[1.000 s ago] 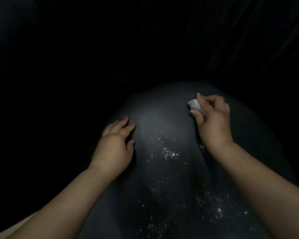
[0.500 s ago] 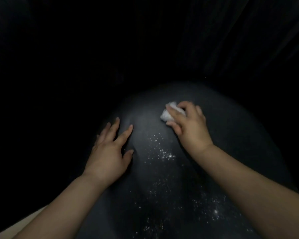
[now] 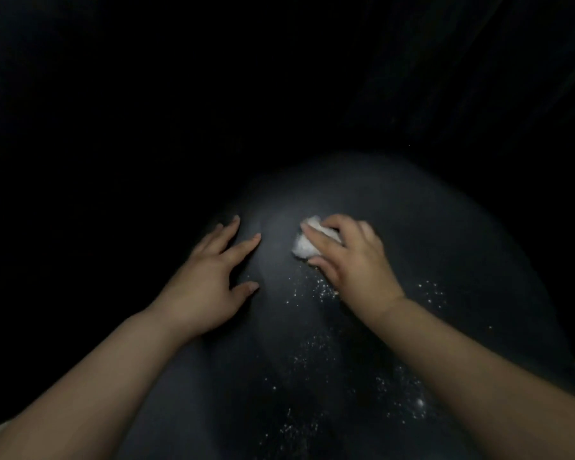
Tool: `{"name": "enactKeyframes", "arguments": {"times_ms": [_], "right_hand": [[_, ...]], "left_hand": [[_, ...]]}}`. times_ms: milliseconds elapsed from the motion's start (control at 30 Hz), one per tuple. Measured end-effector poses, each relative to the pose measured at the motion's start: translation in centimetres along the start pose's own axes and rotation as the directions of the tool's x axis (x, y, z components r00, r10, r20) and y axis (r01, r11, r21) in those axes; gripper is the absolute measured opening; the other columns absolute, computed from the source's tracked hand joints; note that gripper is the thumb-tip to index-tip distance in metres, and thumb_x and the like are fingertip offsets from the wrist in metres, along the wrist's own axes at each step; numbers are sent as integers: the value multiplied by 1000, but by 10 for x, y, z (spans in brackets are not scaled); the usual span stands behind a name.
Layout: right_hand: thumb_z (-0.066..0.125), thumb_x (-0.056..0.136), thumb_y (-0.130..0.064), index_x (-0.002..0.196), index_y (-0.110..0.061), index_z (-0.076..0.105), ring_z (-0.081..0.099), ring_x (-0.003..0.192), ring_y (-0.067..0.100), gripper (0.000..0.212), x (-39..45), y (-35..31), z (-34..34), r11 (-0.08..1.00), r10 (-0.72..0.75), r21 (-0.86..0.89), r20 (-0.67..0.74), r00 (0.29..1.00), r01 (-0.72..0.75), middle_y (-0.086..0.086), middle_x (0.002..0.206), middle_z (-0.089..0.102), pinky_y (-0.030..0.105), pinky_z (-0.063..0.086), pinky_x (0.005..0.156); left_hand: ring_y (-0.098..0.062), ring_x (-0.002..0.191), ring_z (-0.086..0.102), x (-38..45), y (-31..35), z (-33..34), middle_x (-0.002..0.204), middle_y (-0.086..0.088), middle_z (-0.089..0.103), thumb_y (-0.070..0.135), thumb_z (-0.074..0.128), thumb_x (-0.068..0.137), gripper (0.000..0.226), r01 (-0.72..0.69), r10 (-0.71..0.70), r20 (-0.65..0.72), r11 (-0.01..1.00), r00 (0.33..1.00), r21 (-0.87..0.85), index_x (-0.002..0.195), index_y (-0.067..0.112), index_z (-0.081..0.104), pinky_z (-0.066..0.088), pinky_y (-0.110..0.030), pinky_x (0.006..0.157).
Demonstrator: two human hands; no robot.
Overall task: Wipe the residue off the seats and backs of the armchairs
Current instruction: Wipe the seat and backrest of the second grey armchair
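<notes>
Wiping the dark grey, rounded upholstered armchair surface (image 3: pixel 429 234), somewhere in the middle of the job by the look of it. Gripping a small crumpled white wad of tissue or cloth (image 3: pixel 301 245) with the curled fingers of the right hand (image 3: pixel 349 257), pressing it on the fabric near the upper part of the lit area. Resting the left hand (image 3: pixel 210 277) flat just beside, fingers straight and spread, holding nothing, probably steadying the cushion. Not possible to say if this is seat or back; everything around too dark. Leaving many fine white specks of residue (image 3: pixel 316 290) scattered below the wad and toward the viewer. Next, probably dragging the wad down through these specks, pressing firmly and gathering instead of spreading them.
</notes>
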State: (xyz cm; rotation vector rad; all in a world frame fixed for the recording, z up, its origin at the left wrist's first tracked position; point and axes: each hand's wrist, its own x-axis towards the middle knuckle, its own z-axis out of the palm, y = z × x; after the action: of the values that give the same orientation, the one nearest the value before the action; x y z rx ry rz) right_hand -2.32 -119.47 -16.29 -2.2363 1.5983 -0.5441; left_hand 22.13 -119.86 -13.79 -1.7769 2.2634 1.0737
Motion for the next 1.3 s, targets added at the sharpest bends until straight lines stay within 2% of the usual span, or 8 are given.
{"name": "enactKeyframes", "arguments": {"times_ms": [200, 300, 433, 633, 867, 1067, 1233, 1300], "right_hand": [[67, 85, -16, 126, -19, 62, 46, 101, 39, 41, 13, 24, -5, 934, 353, 22, -218, 910, -357, 17, 119, 52, 45, 43, 88], [70, 84, -18, 126, -20, 62, 48, 99, 36, 43, 5, -16, 14, 980, 194, 61, -134, 972, -188, 15, 120, 54, 39, 43, 86], [73, 81, -23, 124, -20, 64, 53, 95, 35, 44, -29, -18, 6, 1000, -13, 21, 9, 1000, 13, 14, 114, 58, 46, 49, 81], [66, 86, -21, 127, -23, 61, 45, 103, 35, 41, 12, -15, 16, 958, 284, 70, -143, 948, -277, 14, 122, 51, 49, 45, 88], [74, 80, -25, 126, -25, 61, 45, 100, 25, 47, -38, -41, 22, 997, -68, 25, 29, 997, 68, 9, 114, 58, 39, 45, 83], [64, 88, -25, 128, -27, 60, 43, 104, 28, 40, 6, -50, 32, 944, 331, 71, -166, 929, -323, 7, 121, 50, 44, 43, 91], [73, 81, -25, 124, -23, 64, 50, 94, 30, 44, -36, -65, 33, 999, 38, 40, -36, 999, -36, 9, 113, 58, 40, 45, 81], [73, 81, -23, 124, -22, 64, 49, 93, 31, 43, -43, -52, 25, 999, 46, 27, -59, 997, -44, 11, 111, 57, 42, 47, 80]], "left_hand": [[-13, 149, -3, -16, -12, -3, 162, 7, -4, 47, 73, 79, 92, -29, 27, 26, 998, 999, 62, 152, 37, 17, 4, -27, 120], [-11, 148, -6, -28, -17, 3, 161, 11, -9, 50, 75, 75, 100, 2, -3, 11, 998, 1000, 65, 152, 39, 13, 7, -31, 121], [-11, 148, -7, -42, -24, 9, 162, 10, -11, 53, 77, 71, 106, 34, -34, -1, 996, 999, 80, 153, 39, 11, 9, -34, 122], [-13, 149, -6, -48, -24, 12, 162, 9, -8, 51, 79, 71, 106, 54, -52, -31, 997, 998, 54, 153, 38, 12, 9, -34, 121], [-13, 149, -4, -52, -28, 14, 162, 9, -7, 50, 78, 72, 103, 49, -47, -47, 998, 998, 50, 153, 37, 15, 10, -33, 121], [-15, 149, 1, -57, -26, 21, 162, 8, 1, 43, 80, 73, 99, 50, -51, -102, 999, 993, -12, 152, 32, 22, 4, -26, 117], [-14, 149, 0, -62, -30, 25, 162, 8, -1, 47, 78, 73, 101, 71, -73, -108, 997, 991, -18, 153, 31, 19, 3, -26, 117], [-15, 149, -1, -65, -30, 26, 163, 7, -1, 49, 77, 73, 102, 93, -96, -115, 995, 989, -28, 153, 32, 18, 8, -32, 120]]}}
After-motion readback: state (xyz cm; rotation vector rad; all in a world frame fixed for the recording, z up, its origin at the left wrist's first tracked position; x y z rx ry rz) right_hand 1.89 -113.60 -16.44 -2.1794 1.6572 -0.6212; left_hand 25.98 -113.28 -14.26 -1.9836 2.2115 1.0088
